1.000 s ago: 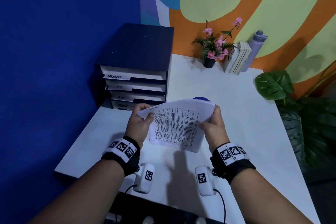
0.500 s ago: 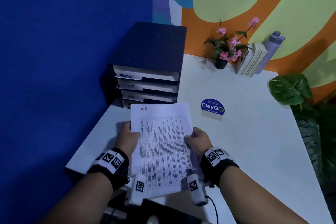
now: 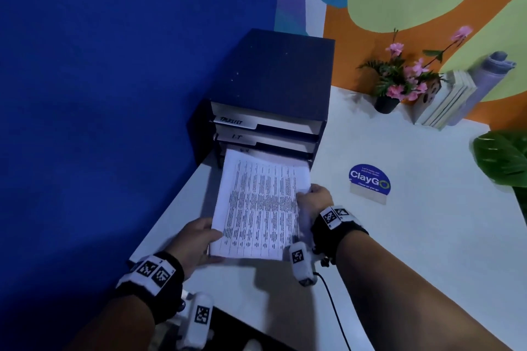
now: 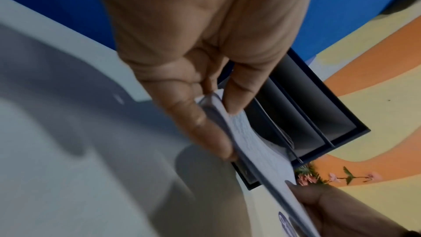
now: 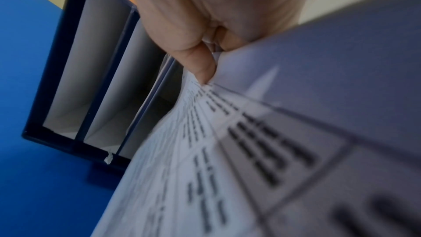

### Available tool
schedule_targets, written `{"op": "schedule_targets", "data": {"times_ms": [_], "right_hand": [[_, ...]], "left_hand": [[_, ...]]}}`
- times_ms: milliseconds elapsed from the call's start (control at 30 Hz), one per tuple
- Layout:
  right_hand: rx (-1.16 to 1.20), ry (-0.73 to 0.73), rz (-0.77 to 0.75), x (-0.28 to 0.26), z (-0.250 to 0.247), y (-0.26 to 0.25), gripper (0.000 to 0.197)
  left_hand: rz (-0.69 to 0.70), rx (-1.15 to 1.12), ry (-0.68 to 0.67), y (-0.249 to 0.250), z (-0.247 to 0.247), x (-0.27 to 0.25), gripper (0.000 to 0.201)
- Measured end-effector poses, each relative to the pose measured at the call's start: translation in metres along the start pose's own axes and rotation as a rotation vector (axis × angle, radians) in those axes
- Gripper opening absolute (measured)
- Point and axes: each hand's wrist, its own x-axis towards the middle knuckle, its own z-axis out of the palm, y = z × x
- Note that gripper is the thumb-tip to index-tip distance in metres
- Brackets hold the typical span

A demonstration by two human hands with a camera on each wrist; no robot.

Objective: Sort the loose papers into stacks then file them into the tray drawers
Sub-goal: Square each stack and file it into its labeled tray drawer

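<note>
From the head, your left hand and right hand pinch the papers, far edge entering the tray at 12 o'clock. Left wrist: thumb atop the stack. Right wrist: thumb presses the printed sheet.

White bench set against a blue wall at left & an orange-and-green wall at back. In its back-left corner stands a dark blue drawer unit w/ stacked trays. Along the back edge: small black pot of pink flowers, then a row of leaning books just beside it, a lilac bottle next to those. Mid-bench lies a blue round "ClayGO" sign.
</note>
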Motion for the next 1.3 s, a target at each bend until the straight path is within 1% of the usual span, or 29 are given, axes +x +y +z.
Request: {"op": "schedule_targets", "data": {"times_ms": [33,67,100,133,167,233,267,333,367,433,533,600,667,700,767,800,833,900,967,1000,1033,1067,1100,1133,1167,1200,1233,1267,1300], "right_hand": [[0.033,0.017,-0.005,0.004,0.000,-0.002,0.025],[0.046,0.019,-0.005,0.005,0.000,-0.005,0.020],[0.051,0.023,-0.014,0.005,0.001,-0.008,0.013],[0.038,0.015,-0.019,0.006,0.003,-0.009,0.010],[0.010,-0.005,-0.023,0.006,0.004,-0.011,0.015],[-0.072,-0.085,-0.015,0.003,0.004,-0.013,0.022],[-0.048,-0.141,0.011,0.002,0.004,-0.012,0.023],[0.110,-0.269,0.071,-0.004,0.004,-0.011,0.023],[0.166,-0.310,0.073,-0.008,0.002,-0.013,0.020],[0.200,-0.302,0.024,-0.007,0.003,-0.013,0.008],[0.312,-0.211,0.018,0.004,0.009,-0.020,0.010],[0.407,-0.210,0.033,0.011,0.013,-0.025,0.014],[0.475,-0.210,0.020,0.019,0.017,-0.028,0.025],[0.501,-0.214,-0.007,0.022,0.018,-0.030,0.026],[0.466,-0.209,-0.084,0.027,0.021,-0.030,0.022],[0.430,-0.202,-0.113,0.029,0.023,-0.028,0.021],[0.413,-0.199,-0.137,0.030,0.024,-0.027,0.024],[0.310,-0.177,-0.215,0.036,0.026,-0.019,0.031],[0.278,-0.157,-0.235,0.036,0.025,-0.017,0.027],[0.273,-0.148,-0.228,0.038,0.025,-0.015,0.023],[0.275,-0.139,-0.221,0.035,0.023,-0.016,0.023],[0.270,-0.129,-0.204,0.032,0.018,-0.017,0.031],[0.269,-0.129,-0.190,0.030,0.014,-0.017,0.038],[0.251,-0.135,-0.185,0.027,0.008,-0.017,0.042],[0.197,-0.142,-0.192,0.024,0.003,-0.016,0.042],[0.115,-0.145,-0.194,0.018,-0.003,-0.016,0.042],[0.035,-0.145,-0.209,0.014,-0.008,-0.015,0.039],[-0.056,-0.160,-0.210,0.006,-0.014,-0.014,0.037],[-0.112,-0.167,-0.225,0.001,-0.020,-0.013,0.036]], "left_hand": [[-0.015,0.013,-0.021,0.000,-0.002,0.003,0.022],[-0.016,0.029,-0.020,0.001,-0.004,0.007,0.022],[-0.003,0.042,0.013,0.002,-0.006,0.014,0.022],[0.017,0.042,0.059,0.005,-0.006,0.021,0.022],[0.045,0.047,0.099,0.010,-0.006,0.029,0.022],[0.099,0.069,0.167,0.026,-0.006,0.045,0.021],[0.122,0.073,0.195,0.034,-0.006,0.055,0.021],[0.154,0.096,0.229,0.049,-0.006,0.075,0.020],[0.162,0.117,0.237,0.057,-0.006,0.084,0.020],[0.175,0.144,0.257,0.070,-0.004,0.098,0.019],[0.173,0.051,0.291,0.083,0.001,0.122,0.023],[0.169,-0.003,0.313,0.089,0.005,0.135,0.028],[0.176,-0.045,0.289,0.094,0.008,0.143,0.028],[0.181,-0.062,0.265,0.098,0.010,0.145,0.024],[0.210,-0.004,0.210,0.104,0.012,0.151,0.012],[0.212,0.062,0.203,0.105,0.011,0.158,0.012],[0.190,0.098,0.202,0.103,0.009,0.167,0.017],[0.194,0.147,0.199,0.090,0.001,0.203,0.023],[0.215,0.141,0.184,0.100,0.010,0.181,0.021],[0.214,0.112,0.172,0.108,0.018,0.161,0.022],[0.219,0.090,0.152,0.109,0.023,0.157,0.025],[0.225,0.112,0.146,0.109,0.025,0.151,0.025],[0.238,0.132,0.138,0.108,0.027,0.150,0.020],[0.262,0.160,0.136,0.107,0.025,0.150,0.017],[0.280,0.170,0.152,0.106,0.024,0.151,0.020],[0.305,0.186,0.140,0.103,0.024,0.156,0.026],[0.267,0.233,0.012,0.103,0.025,0.156,0.029],[0.270,0.320,-0.057,0.104,0.028,0.150,0.032],[0.204,0.370,-0.068,0.104,0.036,0.144,0.029]]}}
